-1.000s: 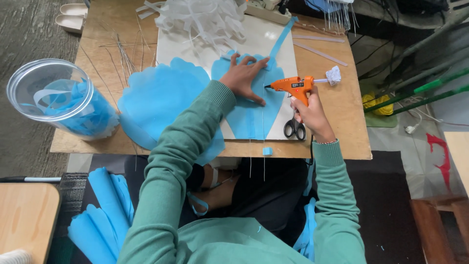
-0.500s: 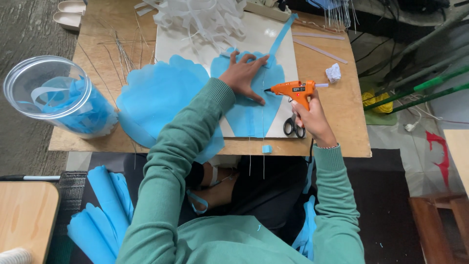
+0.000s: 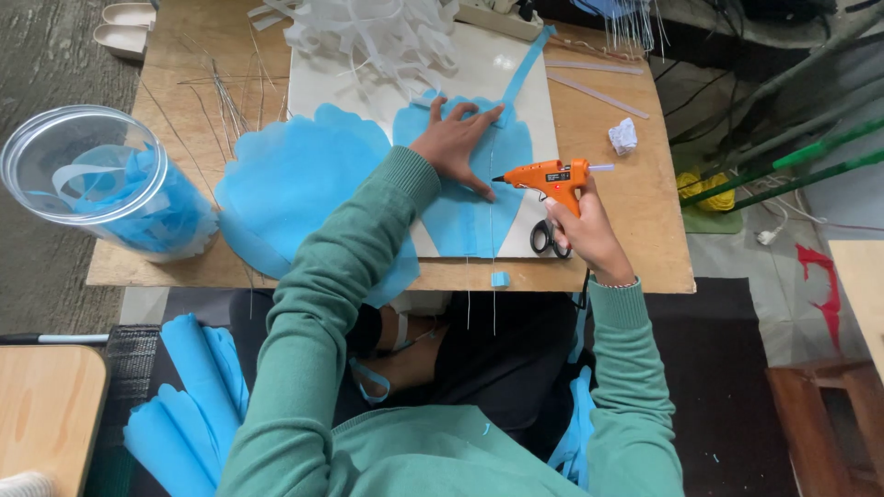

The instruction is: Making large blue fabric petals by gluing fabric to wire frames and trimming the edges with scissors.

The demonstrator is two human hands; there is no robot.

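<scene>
The right hand (image 3: 585, 235) is wrapped tight around the orange plastic glue gun (image 3: 551, 178) (its tip points left). Past it, the left hand (image 3: 456, 143) lies flat and open on the thin blue scalloped petal sheet (image 3: 465, 207) on the white board (image 3: 488, 74). The sheet looks light, floppy and easy to tear, so it seems best pressed flat.

Left hand (image 3: 456, 145) lies flat, fingers (image 3: 479, 115) spread; right hand (image 3: 582, 230) is curled in a grip

left hand (image 3: 458, 144) flat on blue scalloped paper petal (image 3: 465, 198), frame centre | right hand (image 3: 582, 230) gripping orange plastic glue gun (image 3: 550, 177) | wooden table (image 3: 635, 239)
</scene>
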